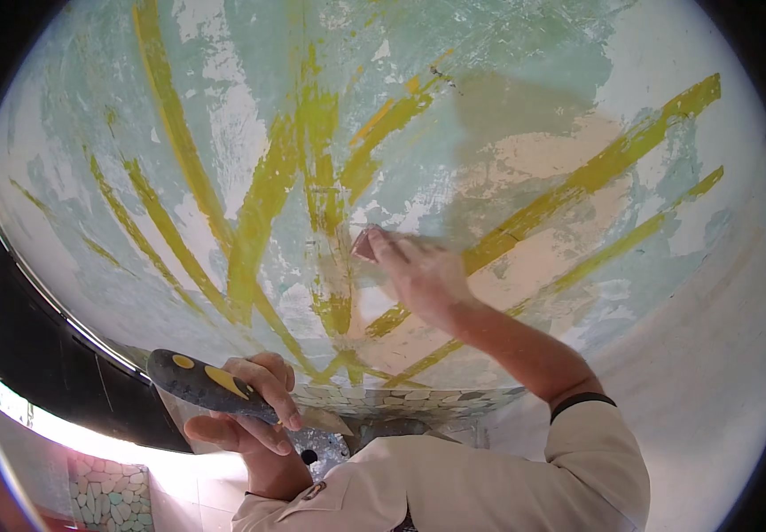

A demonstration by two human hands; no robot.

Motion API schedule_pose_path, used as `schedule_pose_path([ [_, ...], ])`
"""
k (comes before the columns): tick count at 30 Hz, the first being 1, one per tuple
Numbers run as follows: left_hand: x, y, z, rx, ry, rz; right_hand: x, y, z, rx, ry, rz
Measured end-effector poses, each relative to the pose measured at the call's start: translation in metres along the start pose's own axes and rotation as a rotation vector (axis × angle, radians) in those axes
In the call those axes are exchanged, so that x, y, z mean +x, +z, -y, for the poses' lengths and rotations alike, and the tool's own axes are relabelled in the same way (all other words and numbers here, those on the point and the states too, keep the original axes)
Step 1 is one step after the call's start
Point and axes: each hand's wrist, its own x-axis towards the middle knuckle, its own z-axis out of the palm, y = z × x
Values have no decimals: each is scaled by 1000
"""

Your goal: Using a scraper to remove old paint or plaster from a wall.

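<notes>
My right hand (426,272) rests against a painted wall (536,159) with patches of pale green, white and beige and broad yellow-green streaks. Between its fingers and the wall is a small reddish-brown piece of sandpaper (364,246), partly covered by the fingers. Low on the left, my left hand (256,402) grips a scraper or putty knife by its black-and-yellow handle (213,387). Its metal blade (326,420) points right, towards my torso, away from the wall's painted streaks.
A dark panel (57,346) with a bright edge lies at the left. Pebble-pattern stone tiling (114,492) shows at the lower left, and a similar stone band (416,399) runs along the painted wall's lower edge. A paint-spattered surface (323,449) is partly hidden by my torso.
</notes>
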Motion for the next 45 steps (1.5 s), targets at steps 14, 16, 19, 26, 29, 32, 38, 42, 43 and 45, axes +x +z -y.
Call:
schedule_pose_path([
  [14,-12,-11,-12,-30,47,38,6,30,18,62,-28,-59],
  [16,-19,-15,-20,-7,54,24,25,3,0,96,2,-142],
  [19,-25,-18,-24,0,45,-20,35,-20,-9,59,130,-239],
  [26,-43,-24,-17,121,-27,-132,-17,45,43,298,75,107],
  [29,-62,-41,-11,350,-223,-67,-49,71,57,771,166,171],
  [32,-92,-38,13,345,-459,-192,-46,43,78,1160,250,228],
  [38,-110,-30,36,249,-674,-140,-58,45,115,1396,288,408],
  [42,-122,-26,44,186,-552,-335,-65,56,115,1038,100,346],
  [43,-121,-27,44,226,-527,-364,-66,55,116,1039,105,354],
  [45,-119,-27,43,259,-505,-400,-66,46,118,1355,152,145],
])
